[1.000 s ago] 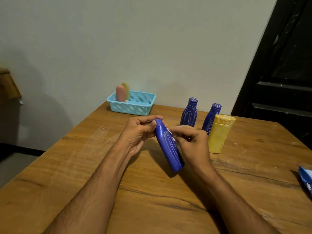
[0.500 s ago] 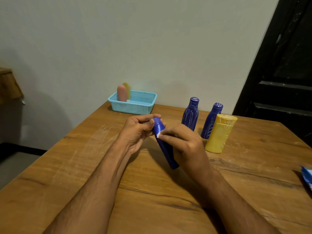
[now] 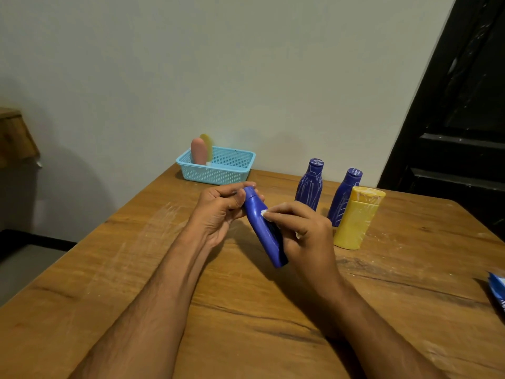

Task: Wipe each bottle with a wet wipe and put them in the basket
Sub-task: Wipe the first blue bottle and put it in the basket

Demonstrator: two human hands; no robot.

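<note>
Tilting over the middle of the table, a smooth dark-blue plastic bottle (image 3: 263, 228) is held off the wood between both hands, cap end up and away, base low and toward the camera. The left hand (image 3: 218, 212) curls its fingers and thumb round the cap end and grips it. The right hand (image 3: 303, 231) lies against the bottle's right side with its fingers bent, pinching a small white wet wipe (image 3: 264, 213) against the upper body; only a scrap of the wipe shows at the fingertips, with another bit of white under the palm.

Behind and to the right stand 2 more dark-blue plastic bottles with white scribbled marks, one (image 3: 310, 185) farther left, the other (image 3: 345, 196) partly hidden by a yellow plastic bottle with a flat cap (image 3: 356, 218) that stands just in front of it. All 3 are upright.

At the far left corner of the table sits a light-blue perforated plastic basket (image 3: 218, 173), close to the wall. In its left end stand a pink rounded bottle (image 3: 199, 151) and a yellow one (image 3: 207, 143) just behind it.

The scuffed brown wooden table (image 3: 131, 269) carries pale smears. At the right edge of view lies part of a blue packet (image 3: 498, 294), cut off by the frame.
</note>
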